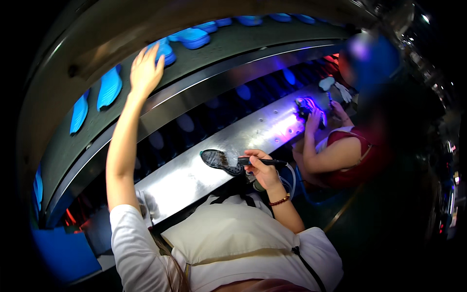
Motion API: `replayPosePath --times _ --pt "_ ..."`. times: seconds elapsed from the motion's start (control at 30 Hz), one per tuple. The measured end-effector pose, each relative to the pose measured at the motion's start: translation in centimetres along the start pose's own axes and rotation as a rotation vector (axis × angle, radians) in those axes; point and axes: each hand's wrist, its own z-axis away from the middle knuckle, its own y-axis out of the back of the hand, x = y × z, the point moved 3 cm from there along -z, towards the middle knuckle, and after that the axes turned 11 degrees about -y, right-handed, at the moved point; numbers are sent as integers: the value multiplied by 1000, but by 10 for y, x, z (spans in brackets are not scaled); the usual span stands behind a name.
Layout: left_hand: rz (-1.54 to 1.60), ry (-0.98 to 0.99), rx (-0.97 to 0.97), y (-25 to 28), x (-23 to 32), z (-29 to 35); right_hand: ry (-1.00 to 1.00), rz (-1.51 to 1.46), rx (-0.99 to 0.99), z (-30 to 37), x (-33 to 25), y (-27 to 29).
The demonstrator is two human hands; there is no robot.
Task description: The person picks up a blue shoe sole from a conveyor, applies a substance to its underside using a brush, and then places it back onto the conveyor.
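Observation:
My left hand [146, 73] reaches up to the raised conveyor. Its fingers are stretched out and apart, touching or right over a blue shoe sole [167, 52]. Whether they grip it, I cannot tell. Low in front of me, my right hand [261, 169] is closed around a black-handled brush [242, 161], whose bristles rest on or just over a dark shoe bottom [212, 158]. This piece lies on the shiny metal bench [182, 187]. A pale tube [293, 179] hangs just below my right hand.
More blue soles [109, 87] lie spaced along the dark conveyor belt [204, 61]. A steel rail [170, 95] runs between belt and bench. At the right, a co-worker in a blue cap [377, 58] handles a shoe [309, 108] under violet light. White gloves [343, 92] lie near there.

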Motion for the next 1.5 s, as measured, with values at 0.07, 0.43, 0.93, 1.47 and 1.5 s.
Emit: replayPosePath --times 0.07,0.43,0.93,1.47,1.5 --pt "191 185 -341 -23 -16 17 21 -39 25 4 -4 1" --pt "1168 1062 895 64 82 126 7 -51 -17 -10 -21 2" --pt "2655 1176 17 47 181 200 -34 71 -176 -54 -22 -57" --pt "2334 1207 156 61 146 207 210 1223 -616 2 -7 -106" --pt "2357 1279 115 66 150 203 229 1153 -636 2 -19 -107"
